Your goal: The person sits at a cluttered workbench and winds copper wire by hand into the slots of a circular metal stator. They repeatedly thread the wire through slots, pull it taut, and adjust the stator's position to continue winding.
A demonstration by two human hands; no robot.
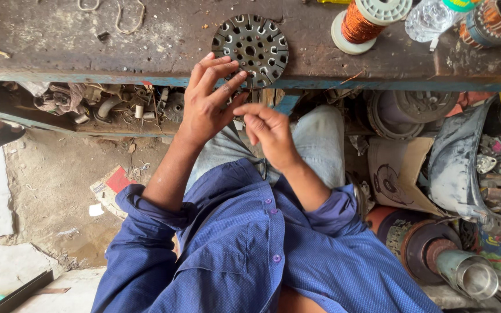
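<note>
Top centre of frame: left hand (207, 104) fingers spread, fingertips touching slotted metal disc (251, 51) at bench (88, 40) edge. Right hand (271, 132) fingers curled, pinching something small; can't tell what. Looks like prep for winding; next needs steady disc, fine pinch.

Two hands: left hand (207, 104), right hand (269, 132), both mid-scene. One round slotted metal stator disc (250, 49) on the far workbench (88, 40). One spool of copper wire (363, 20), far right. One clear plastic bottle (430, 17) beside it. One wound stator with copper coils (494, 20), far right corner. One metal cylinder (468, 272), near right. One cardboard sheet (398, 171), right.
</note>
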